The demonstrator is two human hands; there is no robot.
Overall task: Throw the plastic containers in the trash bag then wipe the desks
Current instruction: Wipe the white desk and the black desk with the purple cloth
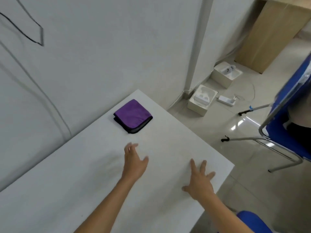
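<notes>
A folded purple cloth (133, 116) with a dark edge lies on the white desk (67, 190) near its far corner, next to the wall. My left hand (134, 163) hovers over the desk a short way in front of the cloth, fingers apart, holding nothing. My right hand (199, 180) is spread flat near the desk's right edge, also holding nothing. No plastic container or trash bag is in view.
A blue chair (286, 118) with metal legs stands on the tiled floor to the right. Two open white boxes (202, 100) and a power strip (226, 99) lie by the wall, with a cardboard box (269, 34) behind. Another blue seat (252, 221) shows at bottom right.
</notes>
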